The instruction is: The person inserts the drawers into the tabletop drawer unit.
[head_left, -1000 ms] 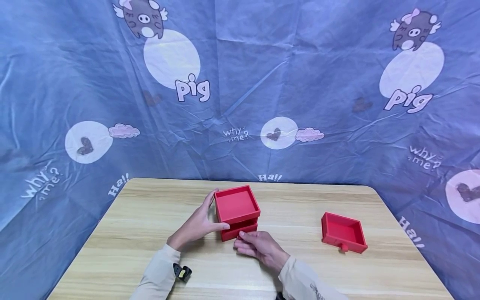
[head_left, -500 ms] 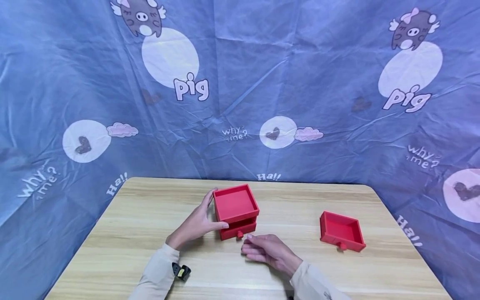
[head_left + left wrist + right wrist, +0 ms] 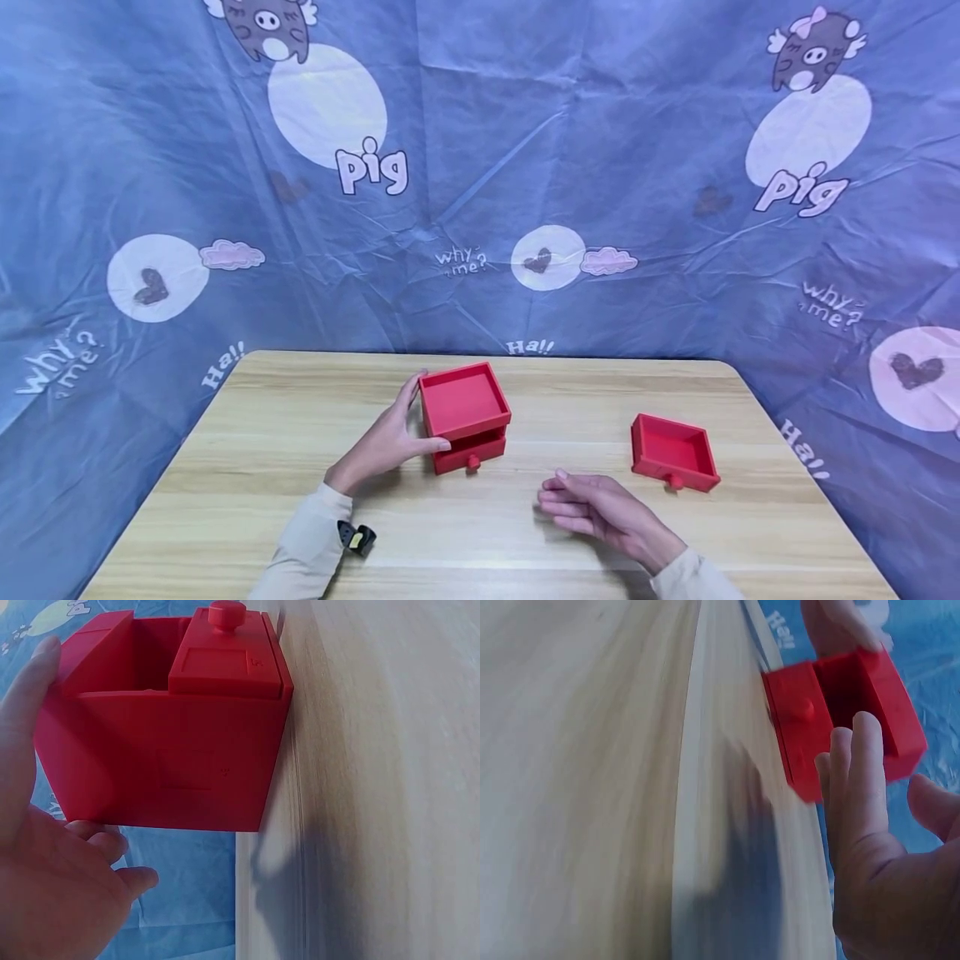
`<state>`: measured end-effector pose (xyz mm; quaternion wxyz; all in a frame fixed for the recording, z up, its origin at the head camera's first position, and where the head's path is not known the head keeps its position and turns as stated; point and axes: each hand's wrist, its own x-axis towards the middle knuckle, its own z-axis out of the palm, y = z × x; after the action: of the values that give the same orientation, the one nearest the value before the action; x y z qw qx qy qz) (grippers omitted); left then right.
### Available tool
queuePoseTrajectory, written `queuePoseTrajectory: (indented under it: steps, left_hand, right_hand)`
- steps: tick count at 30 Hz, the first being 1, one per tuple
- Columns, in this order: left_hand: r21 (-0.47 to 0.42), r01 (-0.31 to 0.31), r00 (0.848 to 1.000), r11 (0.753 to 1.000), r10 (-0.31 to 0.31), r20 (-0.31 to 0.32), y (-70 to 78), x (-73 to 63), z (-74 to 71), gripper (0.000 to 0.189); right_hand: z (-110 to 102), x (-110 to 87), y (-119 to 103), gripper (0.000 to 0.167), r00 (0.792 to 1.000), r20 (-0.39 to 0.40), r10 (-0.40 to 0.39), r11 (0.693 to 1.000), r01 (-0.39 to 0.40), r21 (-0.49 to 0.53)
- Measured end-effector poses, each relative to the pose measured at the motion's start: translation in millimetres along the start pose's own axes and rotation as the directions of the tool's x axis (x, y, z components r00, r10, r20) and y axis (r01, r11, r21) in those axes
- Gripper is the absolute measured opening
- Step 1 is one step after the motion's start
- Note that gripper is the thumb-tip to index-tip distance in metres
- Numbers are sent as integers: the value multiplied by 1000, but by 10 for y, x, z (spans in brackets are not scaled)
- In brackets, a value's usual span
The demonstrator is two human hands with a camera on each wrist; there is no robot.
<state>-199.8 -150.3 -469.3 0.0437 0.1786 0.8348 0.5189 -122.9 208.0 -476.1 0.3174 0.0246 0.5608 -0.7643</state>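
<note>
A small red drawer cabinet (image 3: 462, 402) with a shallow recessed top stands left of the table's middle. Its lower drawer (image 3: 491, 450) sits in place, round knob facing the front, while the upper slot gapes. My left hand (image 3: 382, 442) grips the cabinet from its left side, thumb at the front and fingers around the back; the left wrist view shows the cabinet's side wall (image 3: 187, 750) up close. Over the table to the right, my right hand (image 3: 603, 510) holds nothing, its fingers extended. Further right lies a loose red drawer (image 3: 697, 481), hollow side up, knob toward me.
The wooden table (image 3: 465, 533) has rounded far corners. A blue printed cloth (image 3: 480, 167) hangs behind it and along both sides. A black strap (image 3: 356, 539) is on the left sleeve.
My right hand has let go of the lower drawer's knob and drawn away to the right. My left hand keeps its hold on the cabinet. The head view has shifted slightly.
</note>
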Motion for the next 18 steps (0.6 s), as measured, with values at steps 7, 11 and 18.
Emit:
queuePoseTrajectory:
  steps: [7, 11, 18]
  left_hand:
    - [0, 9, 1000, 1000, -9, 1, -18, -17, 27, 116]
    - [8, 27, 1000, 1000, -27, 10, -26, -32, 37, 117]
    - [-1, -8, 1000, 1000, 8, -9, -25, 5, 16, 115]
  right_hand:
    - [-345, -281, 38, 40, 1000, -2, 28, 998, -28, 63]
    - [-556, -448, 73, 37, 999, 16, 40, 986, -42, 160]
    - [-866, -637, 66, 38, 998, 20, 66, 938, -69, 341]
